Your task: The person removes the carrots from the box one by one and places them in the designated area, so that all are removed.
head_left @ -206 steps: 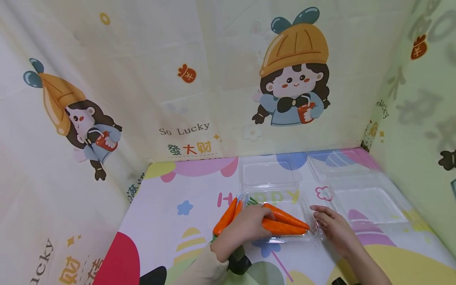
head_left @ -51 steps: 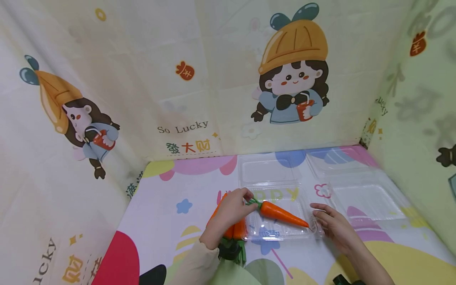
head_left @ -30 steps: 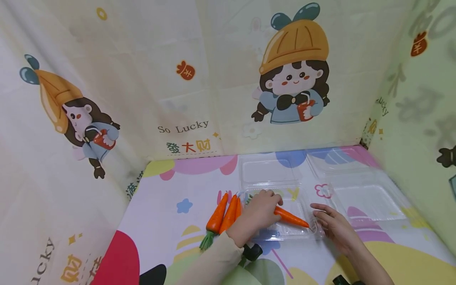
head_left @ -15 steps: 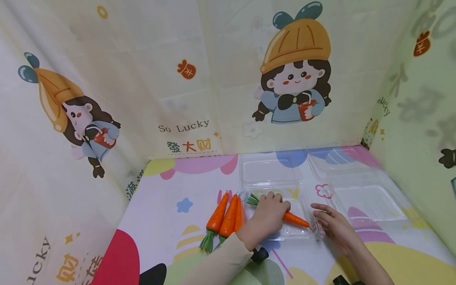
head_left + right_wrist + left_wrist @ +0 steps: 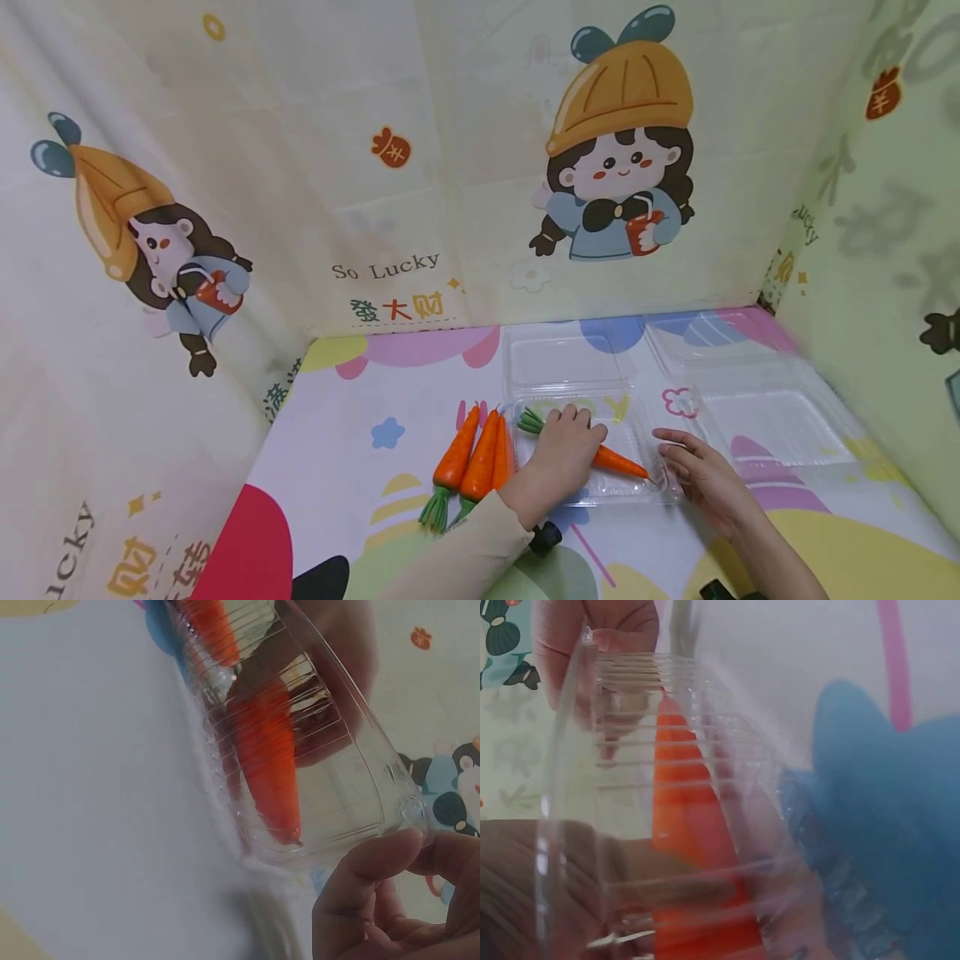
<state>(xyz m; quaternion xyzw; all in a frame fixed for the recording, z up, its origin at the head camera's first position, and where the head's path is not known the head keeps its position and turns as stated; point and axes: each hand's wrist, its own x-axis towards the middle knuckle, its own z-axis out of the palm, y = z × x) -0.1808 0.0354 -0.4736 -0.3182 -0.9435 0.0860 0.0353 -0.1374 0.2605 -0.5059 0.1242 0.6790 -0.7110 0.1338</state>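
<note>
An orange carrot (image 5: 621, 463) with a green top lies slantwise in the clear plastic container (image 5: 622, 502), its tip toward the right end. My left hand (image 5: 562, 454) grips the carrot around its middle from above, covering part of it. At the container's right end, my right hand (image 5: 701, 479) pinches the rim between thumb and fingers, as the right wrist view shows. Through the clear wall in the left wrist view, the carrot (image 5: 686, 802) shows with the fingers around it. The container's lid (image 5: 566, 362) is folded back behind it.
Three more carrots (image 5: 478, 467) lie side by side on the table just left of the container, tips pointing away. A second clear container (image 5: 780, 425), opened flat, sits at the right. Printed cloth covers the table (image 5: 337, 450) and hangs around it.
A second carrot has left the container and three now lie to its left. My left hand has moved right from the carrot's green top to its middle. My right hand has stayed put.
</note>
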